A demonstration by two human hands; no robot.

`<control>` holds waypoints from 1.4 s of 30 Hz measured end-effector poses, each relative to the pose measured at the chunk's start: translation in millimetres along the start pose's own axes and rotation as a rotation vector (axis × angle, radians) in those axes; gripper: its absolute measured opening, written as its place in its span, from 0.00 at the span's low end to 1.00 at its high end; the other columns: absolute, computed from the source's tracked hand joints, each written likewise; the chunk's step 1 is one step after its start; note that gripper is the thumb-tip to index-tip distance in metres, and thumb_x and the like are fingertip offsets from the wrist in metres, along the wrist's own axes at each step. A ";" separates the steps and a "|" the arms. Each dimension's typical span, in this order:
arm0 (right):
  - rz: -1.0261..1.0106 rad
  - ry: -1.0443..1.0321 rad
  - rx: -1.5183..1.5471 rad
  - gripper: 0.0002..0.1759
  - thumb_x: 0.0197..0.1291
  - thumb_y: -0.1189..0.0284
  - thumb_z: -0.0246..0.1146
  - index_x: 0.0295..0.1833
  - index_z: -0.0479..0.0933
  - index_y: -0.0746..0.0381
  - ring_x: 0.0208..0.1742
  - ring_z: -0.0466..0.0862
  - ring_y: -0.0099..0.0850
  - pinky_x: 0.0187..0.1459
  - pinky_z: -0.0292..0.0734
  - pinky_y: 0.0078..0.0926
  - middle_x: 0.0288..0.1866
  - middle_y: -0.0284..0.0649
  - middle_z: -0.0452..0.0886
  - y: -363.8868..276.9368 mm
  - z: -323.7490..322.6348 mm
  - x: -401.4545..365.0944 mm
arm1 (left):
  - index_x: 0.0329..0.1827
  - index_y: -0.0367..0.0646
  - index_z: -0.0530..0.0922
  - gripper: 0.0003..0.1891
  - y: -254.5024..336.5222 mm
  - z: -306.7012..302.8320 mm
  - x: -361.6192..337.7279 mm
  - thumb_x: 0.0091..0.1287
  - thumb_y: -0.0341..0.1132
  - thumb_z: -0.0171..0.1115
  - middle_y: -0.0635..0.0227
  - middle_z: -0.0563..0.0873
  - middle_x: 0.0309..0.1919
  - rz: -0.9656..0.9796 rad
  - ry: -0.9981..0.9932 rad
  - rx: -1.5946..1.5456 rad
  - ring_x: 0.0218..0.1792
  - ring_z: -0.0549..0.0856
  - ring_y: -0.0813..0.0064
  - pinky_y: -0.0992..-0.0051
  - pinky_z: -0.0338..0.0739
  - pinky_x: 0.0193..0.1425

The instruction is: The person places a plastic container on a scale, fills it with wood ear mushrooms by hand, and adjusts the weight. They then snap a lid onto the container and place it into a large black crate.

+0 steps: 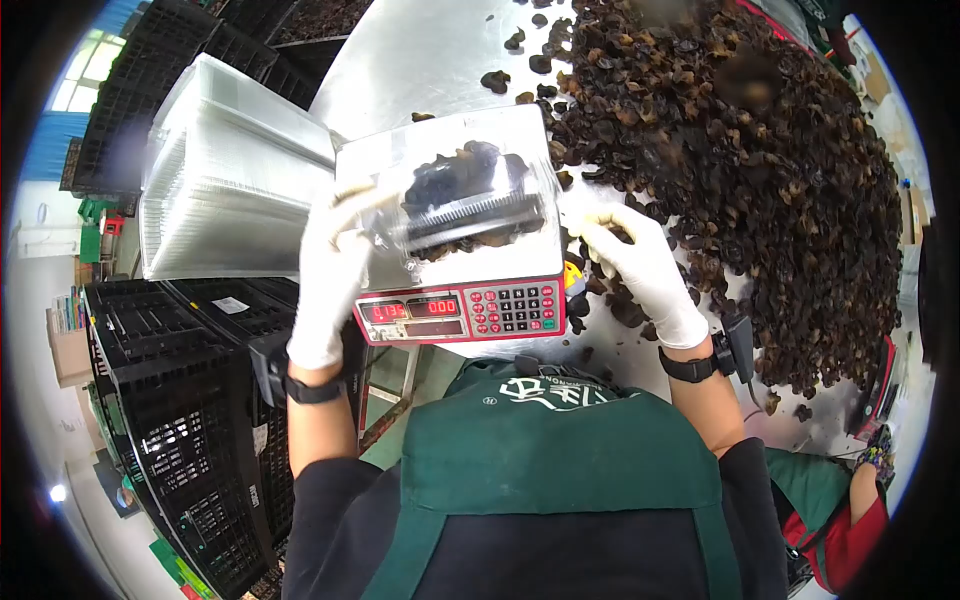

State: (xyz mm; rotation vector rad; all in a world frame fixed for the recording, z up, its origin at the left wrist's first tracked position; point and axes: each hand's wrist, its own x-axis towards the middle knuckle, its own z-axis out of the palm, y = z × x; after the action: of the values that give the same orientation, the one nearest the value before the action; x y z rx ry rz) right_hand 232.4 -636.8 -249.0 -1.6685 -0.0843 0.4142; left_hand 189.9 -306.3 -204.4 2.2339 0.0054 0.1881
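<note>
A: Where is the clear plastic box [470, 222]?

B: On top of the scale [460, 328], with dark, ruffled pieces [455, 178] showing through it

A: How would it handle?

B: Light, I'd judge: thin, springy plastic, likely slick under gloves and apt to buckle if squeezed hard. The pieces look soft and could slide about if it tips

A: So where to take hold?

B: Low at both ends, pressing evenly; the ridged strip across the middle looks a poorer grip

A: And the hands?

B: The left hand [335, 262] is at the scale's left edge, fingers stretched to the box's left end; glare hides whether they pinch it. The right hand [640, 255] is just off the scale's right edge, finger and thumb bent toward each other, and I can't tell if they hold anything

A: Then the box lies between them?

B: Yes, over the scale, nearer the left hand; a stack of clear containers [235, 190] stands left of the scale
</note>
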 end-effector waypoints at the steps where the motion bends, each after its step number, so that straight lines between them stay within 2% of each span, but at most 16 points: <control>1: -0.020 -0.019 -0.057 0.11 0.67 0.67 0.67 0.42 0.82 0.65 0.29 0.72 0.17 0.33 0.68 0.18 0.31 0.30 0.80 2.5 1.7 6.2 | 0.55 0.42 0.87 0.22 0.8 7.0 -11.8 0.59 0.20 0.55 0.61 0.81 0.54 0.028 0.009 0.072 0.58 0.79 0.68 0.72 0.72 0.65; 3: -0.062 -0.057 -0.175 0.10 0.70 0.66 0.64 0.45 0.83 0.63 0.26 0.69 0.12 0.29 0.64 0.13 0.30 0.27 0.78 15.0 7.3 20.3 | 0.56 0.45 0.86 0.18 -9.6 20.3 -28.6 0.64 0.23 0.61 0.63 0.80 0.54 -0.002 -0.013 -0.020 0.57 0.79 0.71 0.73 0.74 0.62; 5: -0.351 -0.061 -0.457 0.12 0.72 0.62 0.62 0.43 0.80 0.61 0.25 0.72 0.14 0.27 0.67 0.15 0.27 0.27 0.77 36.0 13.3 31.1 | 0.61 0.46 0.84 0.20 -11.4 25.9 -35.9 0.65 0.25 0.64 0.64 0.79 0.54 -0.089 0.063 -0.081 0.56 0.79 0.72 0.74 0.75 0.60; 6: -0.194 -0.129 -0.358 0.13 0.73 0.62 0.61 0.42 0.80 0.61 0.24 0.72 0.14 0.27 0.67 0.15 0.26 0.26 0.77 33.0 17.6 31.7 | 0.68 0.47 0.78 0.26 -17.0 24.9 -39.1 0.65 0.22 0.63 0.69 0.76 0.58 -0.135 0.013 -0.130 0.51 0.77 0.78 0.78 0.74 0.58; 8: 0.025 -0.269 -0.185 0.14 0.74 0.61 0.60 0.41 0.81 0.60 0.24 0.73 0.14 0.26 0.68 0.15 0.26 0.26 0.78 20.1 19.0 31.1 | 0.69 0.47 0.77 0.30 -21.1 27.9 -40.8 0.60 0.26 0.69 0.65 0.78 0.48 -0.101 0.052 -0.043 0.48 0.78 0.74 0.74 0.75 0.54; 9: -0.003 -0.287 -0.175 0.15 0.74 0.61 0.59 0.41 0.83 0.61 0.24 0.75 0.16 0.27 0.69 0.17 0.26 0.28 0.78 15.7 19.4 30.2 | 0.70 0.47 0.76 0.31 -32.1 31.5 -39.3 0.59 0.27 0.70 0.65 0.78 0.46 -0.006 0.073 0.014 0.45 0.77 0.74 0.74 0.75 0.51; 12: -0.193 -0.375 -0.160 0.19 0.73 0.61 0.58 0.39 0.85 0.65 0.26 0.77 0.21 0.28 0.72 0.22 0.28 0.34 0.81 27.3 14.1 38.9 | 0.76 0.47 0.70 0.36 -31.4 35.5 -37.2 0.62 0.27 0.69 0.69 0.77 0.35 -0.161 0.133 -0.146 0.33 0.77 0.79 0.76 0.75 0.39; 16: 0.061 -0.394 -0.021 0.18 0.73 0.64 0.58 0.38 0.86 0.67 0.19 0.73 0.15 0.22 0.68 0.15 0.21 0.30 0.78 21.2 19.4 42.8 | 0.80 0.44 0.63 0.30 -28.8 28.9 -21.7 0.75 0.30 0.58 0.69 0.85 0.28 -0.390 -0.093 -0.523 0.23 0.80 0.85 0.85 0.71 0.26; 19: 0.139 -0.304 0.013 0.16 0.72 0.67 0.58 0.39 0.84 0.69 0.20 0.72 0.17 0.23 0.67 0.17 0.23 0.31 0.79 20.6 25.4 39.4 | 0.74 0.37 0.69 0.27 -28.4 32.6 -18.9 0.73 0.29 0.61 0.65 0.89 0.33 -0.397 -0.059 -0.626 0.30 0.88 0.80 0.84 0.76 0.29; 31: 0.038 -0.289 0.119 0.13 0.70 0.70 0.60 0.35 0.82 0.67 0.21 0.73 0.16 0.23 0.68 0.17 0.23 0.31 0.79 14.7 12.3 -48.0 | 0.71 0.34 0.64 0.30 5.9 45.0 -107.3 0.65 0.21 0.61 0.60 0.87 0.32 -0.387 -0.014 -0.917 0.29 0.87 0.73 0.79 0.80 0.37; 33: -0.027 -0.347 0.137 0.13 0.69 0.70 0.60 0.35 0.82 0.68 0.21 0.74 0.16 0.24 0.68 0.17 0.23 0.31 0.79 -9.3 12.7 -59.7 | 0.71 0.33 0.64 0.31 20.0 16.0 -118.1 0.67 0.29 0.65 0.59 0.88 0.38 -0.343 -0.091 -0.918 0.36 0.88 0.72 0.77 0.83 0.46; 35: -0.091 -0.376 0.023 0.10 0.64 0.75 0.59 0.30 0.79 0.67 0.21 0.75 0.19 0.24 0.68 0.19 0.22 0.33 0.79 -38.3 15.0 -65.8 | 0.79 0.33 0.56 0.50 11.5 -10.9 -129.4 0.63 0.54 0.73 0.53 0.74 0.69 -0.211 -0.040 -0.883 0.68 0.77 0.64 0.62 0.73 0.71; 38: -0.238 -0.442 -0.125 0.10 0.53 0.74 0.57 0.21 0.76 0.66 0.16 0.74 0.21 0.19 0.66 0.22 0.16 0.35 0.79 -75.5 35.8 -64.4 | 0.83 0.37 0.51 0.61 37.9 -54.9 -134.8 0.57 0.67 0.71 0.54 0.68 0.75 -0.106 -0.044 -0.915 0.74 0.70 0.63 0.64 0.66 0.74; 40: -0.189 -0.498 -0.138 0.12 0.51 0.73 0.57 0.19 0.74 0.66 0.15 0.73 0.22 0.19 0.65 0.22 0.15 0.35 0.77 -85.3 56.9 -65.0 | 0.82 0.38 0.55 0.50 37.0 -71.3 -141.2 0.61 0.46 0.75 0.57 0.71 0.74 -0.014 -0.115 -0.801 0.72 0.72 0.68 0.65 0.65 0.75; 41: -0.189 -0.608 -0.045 0.10 0.58 0.74 0.60 0.27 0.79 0.69 0.18 0.76 0.21 0.22 0.70 0.19 0.19 0.37 0.80 -72.4 55.8 -58.0 | 0.78 0.37 0.64 0.40 55.3 -80.6 -151.1 0.63 0.35 0.71 0.59 0.76 0.70 -0.134 -0.104 -0.794 0.70 0.75 0.69 0.67 0.65 0.76; 42: -0.151 -0.579 0.004 0.10 0.59 0.73 0.60 0.29 0.79 0.70 0.17 0.75 0.21 0.22 0.69 0.20 0.19 0.37 0.80 -70.6 67.3 -57.5 | 0.75 0.37 0.68 0.36 57.8 -87.1 -156.1 0.64 0.33 0.70 0.60 0.78 0.68 -0.145 -0.041 -0.799 0.69 0.76 0.70 0.67 0.65 0.76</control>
State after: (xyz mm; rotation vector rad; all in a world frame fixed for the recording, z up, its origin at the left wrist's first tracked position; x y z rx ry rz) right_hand 170.5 -579.6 -173.3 -1.4813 -0.6326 0.7694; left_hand 20.0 -285.2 -127.0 1.4326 0.0592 0.0477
